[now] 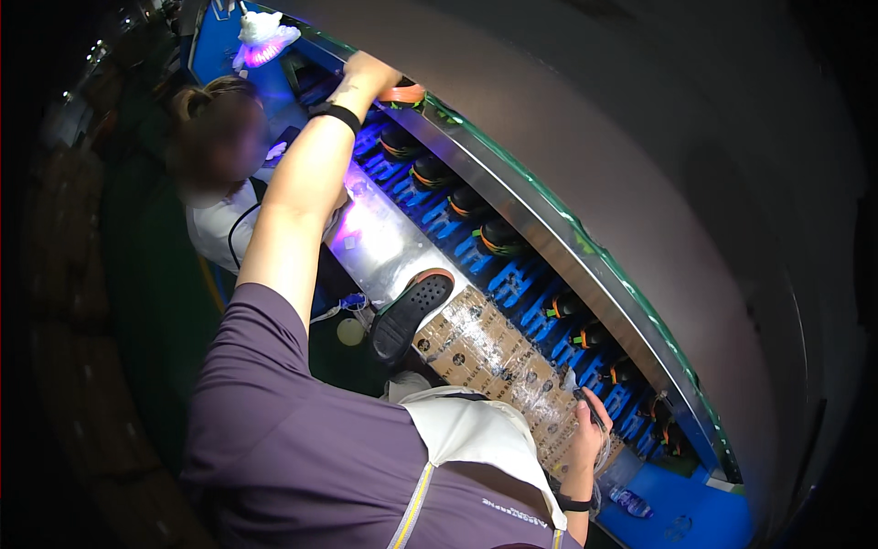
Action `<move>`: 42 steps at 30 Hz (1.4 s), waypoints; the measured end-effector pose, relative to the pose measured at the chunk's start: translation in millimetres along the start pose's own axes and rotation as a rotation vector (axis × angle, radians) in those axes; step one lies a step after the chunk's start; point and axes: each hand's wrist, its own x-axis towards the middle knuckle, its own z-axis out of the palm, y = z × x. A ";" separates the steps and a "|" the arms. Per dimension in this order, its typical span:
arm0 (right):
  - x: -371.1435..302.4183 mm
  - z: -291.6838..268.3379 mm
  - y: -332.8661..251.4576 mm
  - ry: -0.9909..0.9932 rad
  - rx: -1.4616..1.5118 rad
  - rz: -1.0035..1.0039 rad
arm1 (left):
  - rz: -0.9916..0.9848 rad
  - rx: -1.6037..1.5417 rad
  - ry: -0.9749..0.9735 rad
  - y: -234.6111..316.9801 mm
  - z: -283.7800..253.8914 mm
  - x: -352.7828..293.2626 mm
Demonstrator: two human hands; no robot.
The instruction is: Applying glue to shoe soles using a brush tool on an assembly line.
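Observation:
My left arm stretches away to the far end of the bench. There my left hand (372,73) is closed at a shoe with an orange rim (402,94), held over the metal edge; its fingertips are hidden. My right hand (590,428), close to my body on the right, grips a slim dark-handled tool (593,409) with a whitish tip. Between my hands a black clog with holes (412,311) lies on the bench, touched by neither hand and jutting over its near edge. Several black shoes with orange and green trim (498,236) sit on the blue racks beyond.
The bench has a bare metal part (389,240) and a part covered with brown printed cardboard (494,352). A long metal rim (512,188) overhangs the blue racks (517,284). A co-worker (219,146) is at the left. A plastic bottle (631,501) lies at lower right.

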 end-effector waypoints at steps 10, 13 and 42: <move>-5.0 -38.6 36.1 -0.092 0.561 0.044 | -0.108 -1.156 0.554 55.2 27.2 -200.6; -4.4 -48.0 41.6 -0.125 0.602 0.043 | -0.317 -1.325 0.472 115.8 11.1 -304.2; 9.8 30.4 -102.4 -0.345 0.505 -0.331 | -0.387 -2.467 -0.803 318.7 7.5 -556.4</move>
